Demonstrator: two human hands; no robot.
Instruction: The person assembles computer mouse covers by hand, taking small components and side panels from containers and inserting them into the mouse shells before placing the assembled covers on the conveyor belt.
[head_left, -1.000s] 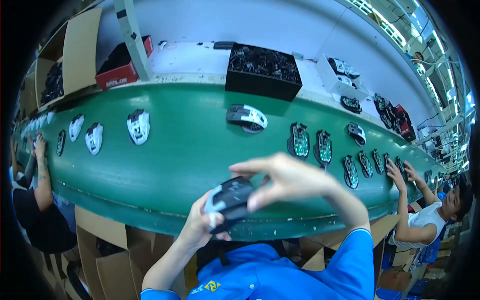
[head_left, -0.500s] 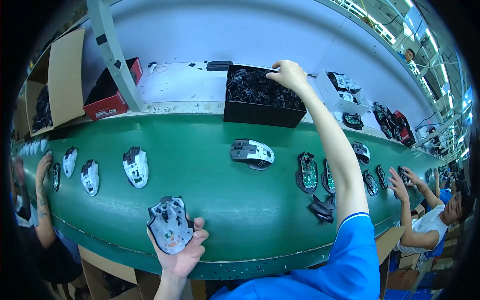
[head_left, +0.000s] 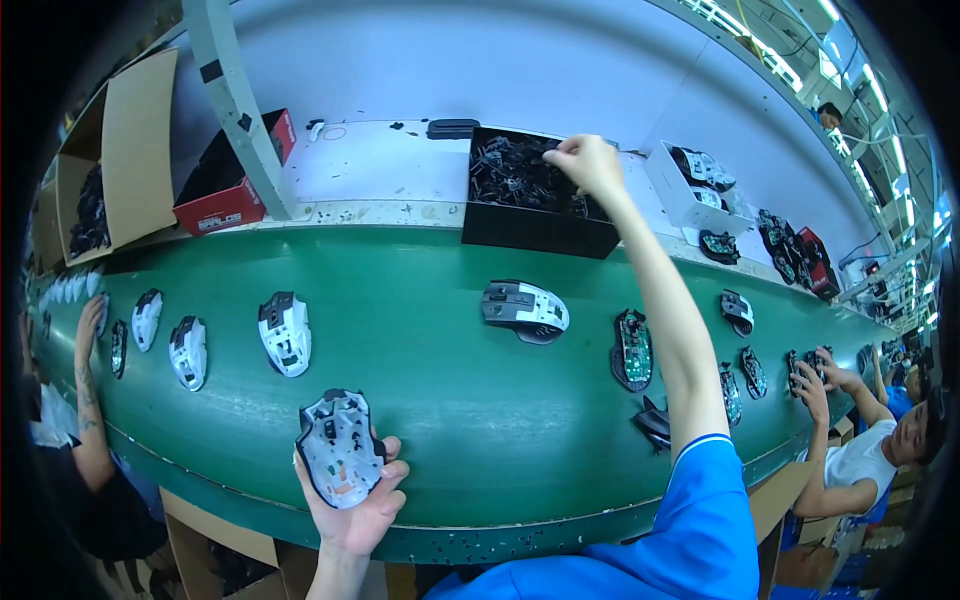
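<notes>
My left hand (head_left: pixel 362 508) grips a mouse's upper shell (head_left: pixel 342 450), its pale grey hollow inside turned up toward me, fingers wrapped along its right edge. My right hand (head_left: pixel 588 163) reaches far over the green belt into a black box (head_left: pixel 540 232) heaped with small black plastic parts (head_left: pixel 505 172). Its thumb and fingertips are pinched at the heap; whatever they hold is too small to make out. On the belt between my hands and the box lies a grey and white mouse (head_left: pixel 525 310).
White mouse shells (head_left: pixel 285 335) lie on the green belt (head_left: pixel 420 400) at left. Bottom halves with green circuit boards (head_left: pixel 632 350) and a black shell piece (head_left: pixel 654 424) lie near my right forearm. Co-workers' hands (head_left: pixel 812 385) work at both sides. A white box (head_left: pixel 700 195) stands back right.
My right hand has come slightly down and toward me within the box. The view has shifted, so belt items appear farther right. The right co-worker's hands have closed on a part.
</notes>
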